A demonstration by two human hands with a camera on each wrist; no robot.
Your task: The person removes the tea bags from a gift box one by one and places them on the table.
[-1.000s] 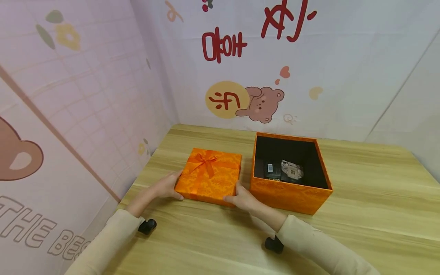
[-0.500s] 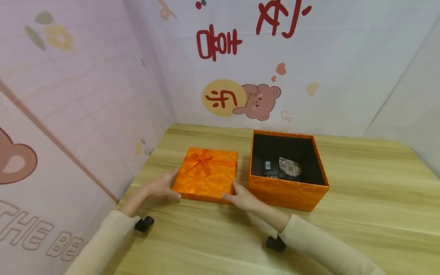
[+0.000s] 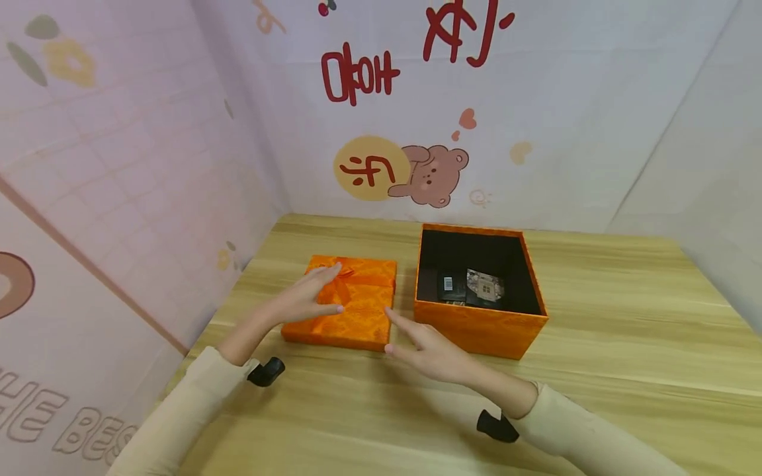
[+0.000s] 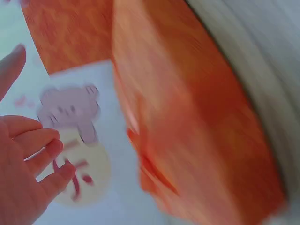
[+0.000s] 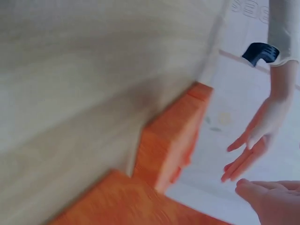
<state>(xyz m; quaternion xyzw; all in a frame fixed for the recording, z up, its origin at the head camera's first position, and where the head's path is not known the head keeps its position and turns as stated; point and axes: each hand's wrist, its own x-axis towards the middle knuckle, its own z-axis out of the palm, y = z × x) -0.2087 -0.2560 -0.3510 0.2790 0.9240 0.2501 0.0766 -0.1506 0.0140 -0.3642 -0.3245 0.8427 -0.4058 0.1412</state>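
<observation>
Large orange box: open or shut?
Open: the large orange box has no cover on top, showing its black interior and packets inside.

On the side wall [image 3: 143,264] past the worktop's [image 3: 625,370] left edge, outlined capitals read "HE" [image 3: 34,404] and "BES" [image 3: 94,436]. Behind the far edge, the back wall's [image 3: 553,86] yellow disc [image 3: 345,162] bears what looks like 乐, turned sideways; the red characters [image 3: 360,74] above are uncertain. A barcode label [image 3: 448,283] inside the orange box [image 3: 470,330] is too small to read.
</observation>
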